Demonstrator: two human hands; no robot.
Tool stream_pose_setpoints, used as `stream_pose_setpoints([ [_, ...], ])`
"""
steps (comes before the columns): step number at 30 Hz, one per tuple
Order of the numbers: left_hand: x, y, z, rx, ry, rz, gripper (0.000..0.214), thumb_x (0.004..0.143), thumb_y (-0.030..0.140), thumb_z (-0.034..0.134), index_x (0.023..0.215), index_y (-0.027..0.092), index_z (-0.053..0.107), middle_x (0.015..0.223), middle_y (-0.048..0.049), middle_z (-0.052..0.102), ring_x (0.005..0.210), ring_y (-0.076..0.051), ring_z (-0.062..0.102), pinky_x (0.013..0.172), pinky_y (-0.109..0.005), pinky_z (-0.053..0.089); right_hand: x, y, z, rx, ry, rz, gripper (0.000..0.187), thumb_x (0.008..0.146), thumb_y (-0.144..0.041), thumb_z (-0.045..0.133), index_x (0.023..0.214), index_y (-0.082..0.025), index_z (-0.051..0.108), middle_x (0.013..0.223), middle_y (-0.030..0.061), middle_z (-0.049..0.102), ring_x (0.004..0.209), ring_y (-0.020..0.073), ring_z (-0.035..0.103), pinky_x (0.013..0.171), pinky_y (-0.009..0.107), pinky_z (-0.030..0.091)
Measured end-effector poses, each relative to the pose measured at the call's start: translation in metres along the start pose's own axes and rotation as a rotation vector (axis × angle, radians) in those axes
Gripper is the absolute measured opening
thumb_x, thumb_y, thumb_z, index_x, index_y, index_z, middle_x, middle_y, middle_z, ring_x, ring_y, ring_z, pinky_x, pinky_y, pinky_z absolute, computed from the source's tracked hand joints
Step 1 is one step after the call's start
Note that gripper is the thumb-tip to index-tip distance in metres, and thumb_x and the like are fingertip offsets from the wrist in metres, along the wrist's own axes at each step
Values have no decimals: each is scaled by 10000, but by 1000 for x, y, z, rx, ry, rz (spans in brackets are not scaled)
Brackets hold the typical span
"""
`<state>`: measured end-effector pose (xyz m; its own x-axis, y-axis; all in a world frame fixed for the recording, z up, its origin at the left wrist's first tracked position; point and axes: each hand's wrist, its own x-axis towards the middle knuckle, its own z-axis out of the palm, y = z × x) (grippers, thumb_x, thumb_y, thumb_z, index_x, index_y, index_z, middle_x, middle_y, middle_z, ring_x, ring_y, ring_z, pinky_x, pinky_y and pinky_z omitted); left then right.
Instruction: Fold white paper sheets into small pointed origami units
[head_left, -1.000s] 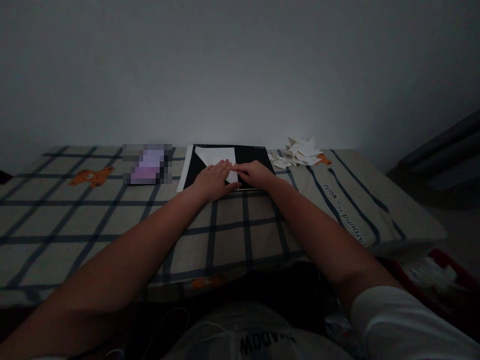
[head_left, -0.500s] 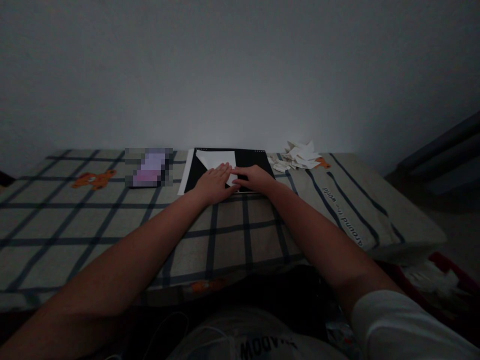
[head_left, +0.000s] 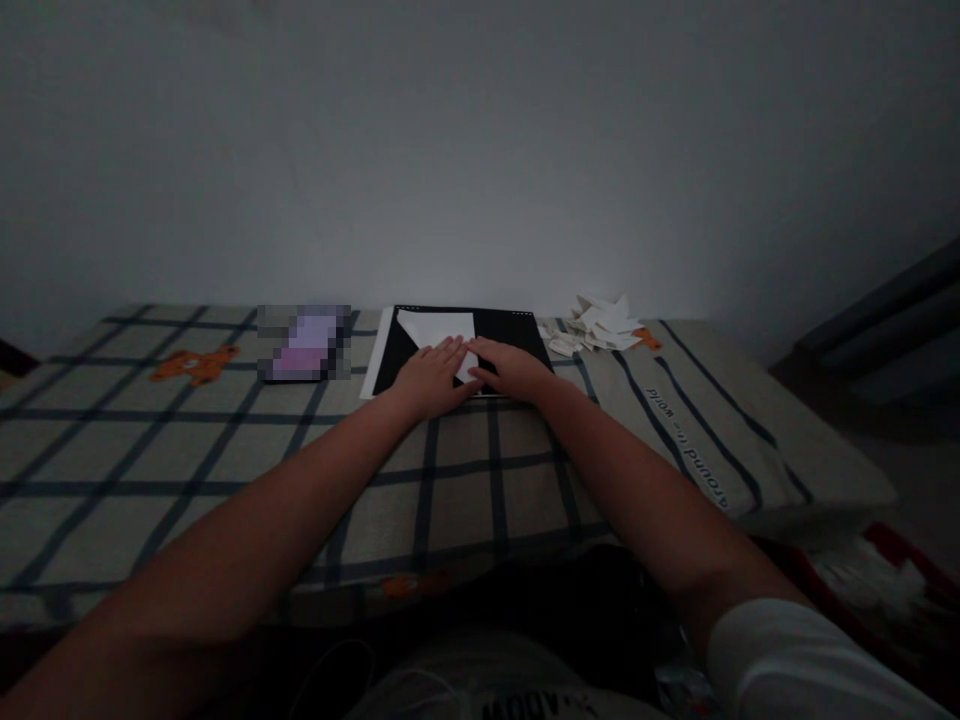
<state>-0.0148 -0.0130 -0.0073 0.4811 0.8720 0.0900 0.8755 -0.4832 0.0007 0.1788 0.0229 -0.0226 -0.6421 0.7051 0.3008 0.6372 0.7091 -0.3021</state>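
Note:
A sheet of white paper point(head_left: 442, 326), folded to a pointed shape with a straight right edge, lies on a black board or folder point(head_left: 514, 328). My left hand point(head_left: 433, 378) rests flat over the lower part of the paper, fingers stretched forward and together. From the right, my right hand point(head_left: 514, 368) touches the paper's right edge with its fingertips, its thumb apart from the fingers. Both hands' fingertips nearly meet at that edge. Part of the paper is hidden beneath them.
The board lies on a checked tablecloth point(head_left: 247, 430) against a grey wall point(head_left: 480, 150). A blurred phone-like object point(head_left: 307, 342) is to the left. Behind on the right is a pile of folded white paper pieces point(head_left: 600, 325). A red container point(head_left: 900, 560) stands low at the right.
The view has shifted slightly, so everything sits a little lower. My right fingers have come closer to the left fingertips along the paper's right edge; the left hand stays flat.

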Motion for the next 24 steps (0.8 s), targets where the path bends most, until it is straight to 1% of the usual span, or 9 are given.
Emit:
stream_pose_setpoints([
  [2,1,-1,2,-2,11,10,774,992,626,297,1586,128,288,1655,-133,259,1540,-250,221,1231,-417,209,0,2,2,-1,11,21,548,935,-286,571,1460,-138,513,1519,158,500,1462,264,407,1216,473,319],
  [5,1,-2,3,-8,-1,3,789,992,632,291,1587,115,277,1654,-137,257,1542,-253,216,1232,-434,211,0,4,4,23,33,73,605,928,-338,590,1483,-123,484,1534,180,473,1484,286,366,1225,489,299],
  [8,1,-2,2,-7,-6,2,789,994,633,287,1586,113,281,1657,-129,250,1544,-254,206,1234,-439,211,1,3,3,89,51,116,741,896,-350,632,1550,-118,372,1573,185,413,1488,283,357,1226,467,298],
  [11,0,-2,2,7,1,8,778,997,629,284,1586,120,284,1659,-122,244,1545,-252,203,1231,-444,217,1,2,-2,170,64,174,876,874,-347,654,1600,-105,228,1582,209,385,1486,287,360,1225,486,284],
  [12,0,-2,1,13,1,12,777,998,626,285,1585,117,284,1659,-124,243,1545,-254,205,1229,-446,218,1,2,-3,196,67,199,874,887,-342,633,1608,-111,196,1573,208,402,1478,284,375,1223,494,282],
  [14,-1,-3,-1,23,-5,30,780,999,621,293,1585,105,279,1656,-130,244,1543,-258,209,1228,-446,217,1,3,-6,231,79,225,802,929,-315,557,1614,-139,180,1563,187,427,1466,267,398,1219,499,283],
  [17,-4,-5,-4,29,-25,86,778,997,617,317,1587,113,272,1651,-132,259,1538,-259,226,1230,-429,208,2,7,-8,194,100,192,707,948,-244,478,1606,-171,230,1600,151,374,1479,255,377,1228,519,253],
  [20,-6,-6,-7,30,-38,119,770,998,608,332,1590,121,266,1649,-133,268,1536,-253,232,1232,-406,198,2,9,-7,107,82,180,694,931,-182,457,1596,-156,258,1622,146,325,1496,266,344,1234,555,215],
  [24,-4,-8,-5,38,-36,139,722,1032,547,282,1585,84,265,1649,-135,267,1539,-237,224,1235,-384,187,2,8,-6,70,24,201,694,932,-142,418,1601,-153,236,1624,144,321,1492,260,353,1224,556,247],
])
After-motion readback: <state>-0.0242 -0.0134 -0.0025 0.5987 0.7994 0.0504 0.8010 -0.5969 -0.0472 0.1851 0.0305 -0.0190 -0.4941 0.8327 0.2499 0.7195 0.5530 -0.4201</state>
